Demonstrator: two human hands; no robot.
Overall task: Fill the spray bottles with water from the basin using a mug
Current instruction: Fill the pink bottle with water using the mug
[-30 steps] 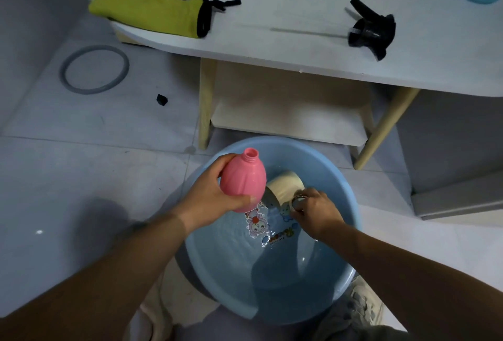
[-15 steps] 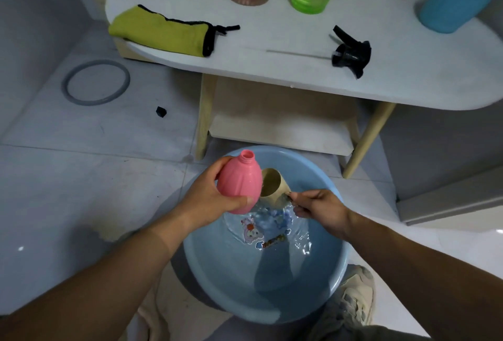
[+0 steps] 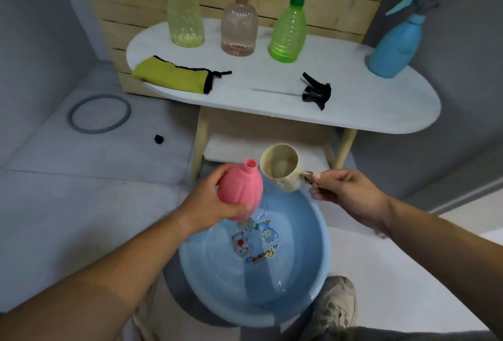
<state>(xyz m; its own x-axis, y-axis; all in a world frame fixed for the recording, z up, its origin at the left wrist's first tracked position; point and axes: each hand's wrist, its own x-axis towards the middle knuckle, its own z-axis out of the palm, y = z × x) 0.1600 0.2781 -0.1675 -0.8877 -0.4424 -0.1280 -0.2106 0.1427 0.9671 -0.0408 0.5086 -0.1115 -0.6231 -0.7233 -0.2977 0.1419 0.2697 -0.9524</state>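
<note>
My left hand (image 3: 209, 201) grips a pink spray bottle (image 3: 241, 191) with no cap, its neck tilted up, above the far rim of the blue basin (image 3: 321, 253). My right hand (image 3: 343, 191) holds a cream mug (image 3: 281, 167) by its handle, just right of the bottle's neck, mouth tilted toward me, water inside. The basin on the floor holds water over cartoon stickers. A black spray head (image 3: 317, 91) with its tube lies on the white table (image 3: 381, 106).
Along the table's back stand a yellow-green bottle (image 3: 185, 13), a clear pink bottle (image 3: 239, 27), a green bottle (image 3: 290, 27) and a blue bottle (image 3: 396, 41), all capped. A yellow pouch (image 3: 171, 75) lies at the table's left. A grey ring (image 3: 99, 113) lies on the floor. My shoe (image 3: 336, 305) touches the basin.
My right hand lifted the mug out of the basin's water and raised it beside the bottle's neck. My left hand raised the pink bottle a little. My view tilted up.
</note>
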